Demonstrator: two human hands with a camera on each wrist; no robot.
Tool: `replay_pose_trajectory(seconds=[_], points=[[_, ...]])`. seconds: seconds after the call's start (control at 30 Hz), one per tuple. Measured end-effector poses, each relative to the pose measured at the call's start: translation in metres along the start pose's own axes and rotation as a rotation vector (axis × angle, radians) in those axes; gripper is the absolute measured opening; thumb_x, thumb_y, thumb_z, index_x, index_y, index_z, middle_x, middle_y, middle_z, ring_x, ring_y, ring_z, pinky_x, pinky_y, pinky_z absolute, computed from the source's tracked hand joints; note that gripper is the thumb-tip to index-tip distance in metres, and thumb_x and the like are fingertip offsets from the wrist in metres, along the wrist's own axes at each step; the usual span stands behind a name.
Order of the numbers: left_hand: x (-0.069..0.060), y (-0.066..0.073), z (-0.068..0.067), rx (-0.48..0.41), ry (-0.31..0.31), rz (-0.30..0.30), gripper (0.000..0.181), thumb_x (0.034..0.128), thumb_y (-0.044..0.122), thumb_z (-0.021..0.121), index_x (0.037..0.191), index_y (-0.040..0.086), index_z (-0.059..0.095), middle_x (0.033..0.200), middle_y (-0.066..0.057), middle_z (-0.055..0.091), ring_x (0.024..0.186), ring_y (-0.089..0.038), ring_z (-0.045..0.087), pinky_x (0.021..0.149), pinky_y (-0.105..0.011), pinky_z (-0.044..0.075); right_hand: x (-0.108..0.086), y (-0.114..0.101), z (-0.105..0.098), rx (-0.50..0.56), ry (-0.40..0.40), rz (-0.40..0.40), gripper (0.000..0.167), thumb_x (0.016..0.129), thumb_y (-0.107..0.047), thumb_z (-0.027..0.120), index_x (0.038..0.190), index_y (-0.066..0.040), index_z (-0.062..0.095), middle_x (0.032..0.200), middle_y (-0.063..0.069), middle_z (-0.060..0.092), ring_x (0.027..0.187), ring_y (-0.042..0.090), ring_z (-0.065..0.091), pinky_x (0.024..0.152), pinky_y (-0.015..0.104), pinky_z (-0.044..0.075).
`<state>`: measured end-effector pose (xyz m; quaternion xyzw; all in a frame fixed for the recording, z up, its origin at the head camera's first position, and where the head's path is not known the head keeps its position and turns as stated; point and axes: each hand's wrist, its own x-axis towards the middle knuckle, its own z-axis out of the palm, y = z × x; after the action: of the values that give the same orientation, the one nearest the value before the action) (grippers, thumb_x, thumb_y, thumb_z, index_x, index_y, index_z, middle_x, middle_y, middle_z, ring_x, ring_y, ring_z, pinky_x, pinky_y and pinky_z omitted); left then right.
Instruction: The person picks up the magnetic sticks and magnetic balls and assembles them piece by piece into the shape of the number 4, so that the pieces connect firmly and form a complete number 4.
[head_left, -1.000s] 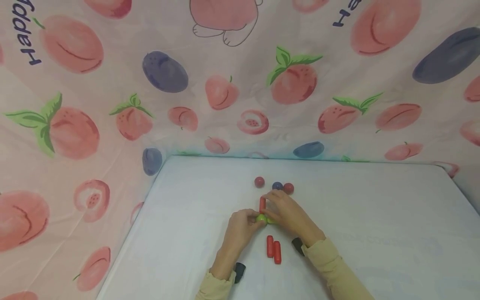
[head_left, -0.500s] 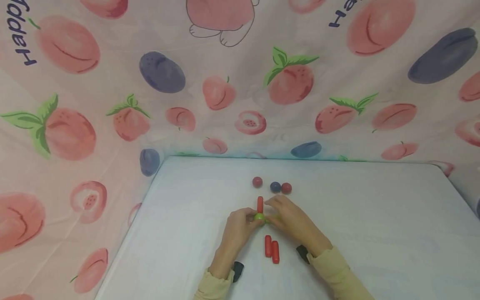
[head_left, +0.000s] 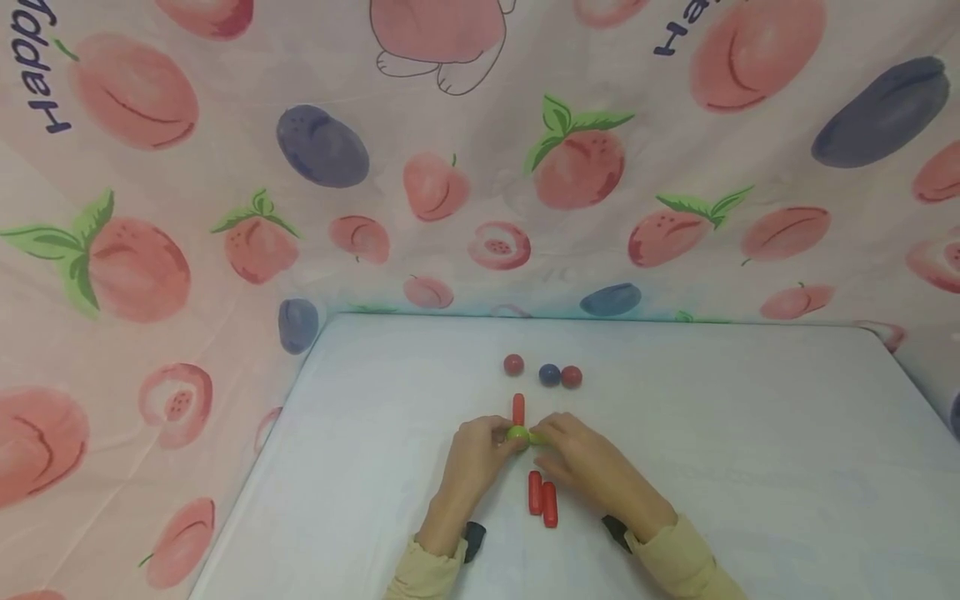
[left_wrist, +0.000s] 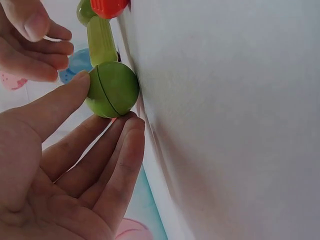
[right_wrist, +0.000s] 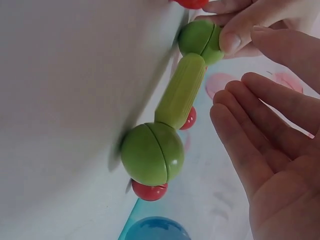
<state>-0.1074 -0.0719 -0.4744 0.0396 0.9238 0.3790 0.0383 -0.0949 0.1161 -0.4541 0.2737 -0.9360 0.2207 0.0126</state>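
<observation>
A green ball point(head_left: 518, 438) sits between the thumb and fingertips of my left hand point(head_left: 478, 457), which pinches it at the table surface. From this ball a yellow-green stick point(right_wrist: 181, 91) runs to a second green ball point(right_wrist: 152, 154); in the head view that ball is hidden by my right hand point(head_left: 596, 458). A red stick point(head_left: 519, 408) points away from the held ball toward the back. In the right wrist view, my right hand's fingers point(right_wrist: 245, 145) are extended beside the yellow-green stick, apart from it.
Two loose red sticks, one left point(head_left: 535, 492) and one right point(head_left: 551, 504), lie side by side nearer me. Farther back are a red ball point(head_left: 513, 364), a blue ball point(head_left: 550, 375) and another red ball point(head_left: 572, 377). Fruit-printed cloth point(head_left: 450, 192) rises behind the white table point(head_left: 720, 433).
My right hand has left the far end of the red stick and come back toward me, beside the yellow-green stick. The left hand still pinches the green ball.
</observation>
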Motion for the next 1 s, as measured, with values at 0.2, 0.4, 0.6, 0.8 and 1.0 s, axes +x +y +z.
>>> replay_pose_trajectory(seconds=[0.2, 0.4, 0.6, 0.8, 1.0], points=[[0.001, 0.002, -0.001, 0.028, -0.001, -0.011, 0.032, 0.0859, 0.032, 0.077, 0.108, 0.009, 0.076, 0.102, -0.004, 0.075, 0.091, -0.015, 0.066, 0.083, -0.036, 0.057, -0.008, 0.000, 0.002, -0.044, -0.021, -0.039, 0.042, 0.083, -0.025, 0.081, 0.120, -0.010, 0.067, 0.109, 0.000, 0.064, 0.101, 0.015, 0.058, 0.090, 0.032, 0.056], [0.001, 0.004, -0.002, 0.033, -0.005, -0.025, 0.031, 0.0868, 0.031, 0.076, 0.109, 0.009, 0.076, 0.104, -0.004, 0.075, 0.094, -0.016, 0.066, 0.086, -0.037, 0.057, -0.016, 0.000, 0.003, -0.034, -0.041, -0.032, 0.044, 0.082, -0.027, 0.082, 0.120, -0.010, 0.067, 0.109, -0.002, 0.062, 0.098, 0.012, 0.059, 0.090, 0.031, 0.056], [0.001, 0.007, -0.004, 0.058, 0.005, -0.006, 0.031, 0.0858, 0.030, 0.078, 0.108, 0.008, 0.076, 0.104, -0.004, 0.075, 0.094, -0.017, 0.068, 0.085, -0.036, 0.057, -0.023, 0.000, 0.004, -0.035, -0.073, -0.036, 0.041, 0.083, -0.030, 0.081, 0.117, -0.010, 0.069, 0.112, 0.000, 0.064, 0.103, 0.013, 0.061, 0.091, 0.033, 0.056], [0.002, 0.007, -0.004, 0.058, 0.019, 0.018, 0.030, 0.0866, 0.028, 0.077, 0.109, 0.008, 0.075, 0.104, -0.004, 0.074, 0.100, -0.020, 0.069, 0.088, -0.037, 0.057, -0.028, 0.000, 0.006, -0.060, -0.089, -0.062, 0.039, 0.084, -0.032, 0.080, 0.115, -0.010, 0.070, 0.106, -0.003, 0.063, 0.095, 0.009, 0.058, 0.088, 0.029, 0.057], [0.004, 0.011, -0.004, 0.019, 0.024, 0.040, 0.027, 0.0876, 0.024, 0.076, 0.110, 0.009, 0.074, 0.105, -0.002, 0.073, 0.104, -0.020, 0.068, 0.090, -0.037, 0.056, -0.030, 0.000, 0.004, -0.038, -0.162, -0.044, 0.043, 0.084, -0.038, 0.078, 0.116, -0.012, 0.069, 0.107, -0.004, 0.063, 0.095, 0.009, 0.058, 0.088, 0.031, 0.057]])
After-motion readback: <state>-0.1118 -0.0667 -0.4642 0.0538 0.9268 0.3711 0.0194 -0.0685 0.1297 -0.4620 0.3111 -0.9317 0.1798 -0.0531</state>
